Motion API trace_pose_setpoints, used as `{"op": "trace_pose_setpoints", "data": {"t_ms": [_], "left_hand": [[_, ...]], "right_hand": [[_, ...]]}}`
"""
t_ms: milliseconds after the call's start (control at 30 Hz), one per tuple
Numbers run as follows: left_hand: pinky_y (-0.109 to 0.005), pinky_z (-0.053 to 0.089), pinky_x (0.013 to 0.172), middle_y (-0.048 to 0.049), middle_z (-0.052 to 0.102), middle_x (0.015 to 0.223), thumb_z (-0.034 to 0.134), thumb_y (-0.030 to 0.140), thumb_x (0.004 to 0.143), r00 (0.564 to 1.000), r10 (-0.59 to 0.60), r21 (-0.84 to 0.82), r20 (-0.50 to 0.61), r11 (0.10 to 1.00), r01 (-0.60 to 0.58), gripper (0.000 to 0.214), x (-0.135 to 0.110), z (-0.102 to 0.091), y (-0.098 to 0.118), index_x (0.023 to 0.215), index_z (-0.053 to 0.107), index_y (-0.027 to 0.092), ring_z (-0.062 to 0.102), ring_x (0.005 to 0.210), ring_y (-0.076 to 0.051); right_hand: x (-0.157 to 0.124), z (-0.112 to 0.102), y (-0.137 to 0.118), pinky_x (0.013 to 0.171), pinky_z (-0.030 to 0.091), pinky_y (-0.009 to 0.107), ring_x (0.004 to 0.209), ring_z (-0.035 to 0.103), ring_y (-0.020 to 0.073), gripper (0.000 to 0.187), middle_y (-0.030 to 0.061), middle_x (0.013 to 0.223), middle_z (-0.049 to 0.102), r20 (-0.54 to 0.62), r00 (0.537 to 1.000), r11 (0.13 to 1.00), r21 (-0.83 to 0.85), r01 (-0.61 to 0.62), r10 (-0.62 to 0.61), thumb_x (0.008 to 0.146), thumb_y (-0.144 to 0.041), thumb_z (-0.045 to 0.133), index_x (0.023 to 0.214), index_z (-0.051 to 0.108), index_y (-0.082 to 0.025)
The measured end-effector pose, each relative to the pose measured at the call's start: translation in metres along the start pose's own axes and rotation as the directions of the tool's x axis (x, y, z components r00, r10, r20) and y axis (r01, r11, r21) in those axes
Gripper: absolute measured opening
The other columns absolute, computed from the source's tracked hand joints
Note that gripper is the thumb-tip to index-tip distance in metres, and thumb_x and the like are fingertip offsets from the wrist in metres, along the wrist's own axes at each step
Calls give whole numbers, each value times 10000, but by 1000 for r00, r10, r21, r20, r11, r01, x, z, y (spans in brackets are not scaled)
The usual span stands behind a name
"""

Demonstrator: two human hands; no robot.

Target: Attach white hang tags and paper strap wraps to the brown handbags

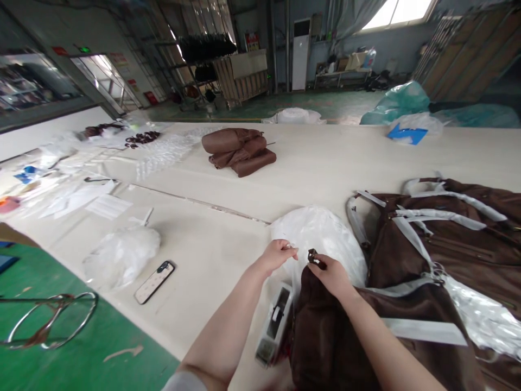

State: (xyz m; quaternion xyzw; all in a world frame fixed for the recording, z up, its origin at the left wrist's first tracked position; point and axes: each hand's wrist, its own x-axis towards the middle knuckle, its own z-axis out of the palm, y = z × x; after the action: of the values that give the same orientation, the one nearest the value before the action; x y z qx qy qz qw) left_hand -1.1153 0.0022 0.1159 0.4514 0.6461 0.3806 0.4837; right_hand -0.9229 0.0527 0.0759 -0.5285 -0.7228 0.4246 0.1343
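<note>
1. Brown cloth is bunched under the fingertips of the right hand (334, 276), which are clenched on the top edge of the brown garment (325, 336). A small dark metal pull (312, 256) sticks up just past the thumb.
2. The left hand (278, 254) is just beside it, not quite touching. Its thumb and fingertips are pinched together, and whatever lies between them is too small to tell.
3. The garment hangs from the right hand's grip down the near edge of the cream table (325, 157), between the two forearms.
4. A crumpled white plastic bag (321, 231) lies on the table right behind both hands.
5. A grey and white handheld device (274, 323) lies under the left forearm, against the garment's left side.
6. To the right, more brown jackets (448, 239) are spread flat, crossed by pale strips, with clear plastic at their near edge.
7. To the left, well apart, a phone (154, 281) lies face down beside a wad of clear plastic (122, 255).
8. Farther back, a folded brown pile (240, 151) sits mid-table, and a blue sheet (407, 134) lies at the far right edge.
9. A metal ring frame (52, 320) stands over the green floor at the lower left.
</note>
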Motion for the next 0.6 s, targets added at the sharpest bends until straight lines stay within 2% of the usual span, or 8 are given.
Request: {"op": "trace_pose_setpoints", "data": {"t_ms": [67,133,200,233,333,467,533,600], "left_hand": [[-243,233,493,49,376,482,570,423,799,994,102,219,29,970,-106,328,-9,-4,8,600,597,164,336,477,-100],[-257,287,544,13,466,530,556,395,828,970,237,422,50,875,-236,368,-20,-4,17,532,546,177,422,537,-123],[-271,342,611,-33,585,649,538,375,853,939,334,506,82,798,-328,412,-33,-1,25,490,496,184,510,626,-149],[-274,364,638,-51,626,716,526,373,864,930,355,503,95,789,-352,425,-39,2,28,484,492,185,542,667,-159],[-264,406,646,-70,678,812,499,369,883,937,328,387,121,854,-349,412,-53,11,35,524,572,179,592,711,-167],[-244,443,644,-69,679,760,517,417,874,952,233,75,198,965,-252,372,-64,24,37,682,678,142,611,685,-156],[-238,449,633,-65,659,702,569,437,837,952,207,-70,226,978,-196,368,-67,30,39,681,676,121,605,659,-151],[-205,398,533,-60,638,662,618,432,797,954,175,-159,241,977,-139,358,-66,34,41,659,667,106,552,568,-115]], "right_hand": [[-22,-8,-4,718,471,332,731,634,223,386,57,906,713,-91,995,993,106,53,-43,735,-441,631,1046,680,-218],[-43,-12,-4,730,472,348,752,624,234,390,63,916,703,-170,982,974,197,115,-81,719,-439,658,1039,678,-218],[-59,-14,-2,741,470,348,766,610,230,366,62,894,689,-207,971,957,239,165,-116,722,-419,667,1023,674,-212],[-65,-14,-1,732,469,344,751,600,224,360,59,868,680,-220,967,951,250,181,-126,726,-412,668,1021,671,-205],[-77,-12,4,666,461,326,667,560,195,375,33,754,628,-241,960,945,255,203,-141,741,-415,661,1040,657,-189],[-89,-15,3,576,440,297,574,517,164,441,-4,670,569,-235,956,953,204,223,-174,761,-432,641,1120,626,-177],[-95,-20,1,591,458,298,590,545,169,450,6,693,598,-228,950,950,177,256,-213,790,-442,613,1142,611,-161],[-100,-24,1,692,497,314,714,617,196,410,48,816,666,-227,940,934,193,300,-255,853,-439,535,1140,609,-156]]}}
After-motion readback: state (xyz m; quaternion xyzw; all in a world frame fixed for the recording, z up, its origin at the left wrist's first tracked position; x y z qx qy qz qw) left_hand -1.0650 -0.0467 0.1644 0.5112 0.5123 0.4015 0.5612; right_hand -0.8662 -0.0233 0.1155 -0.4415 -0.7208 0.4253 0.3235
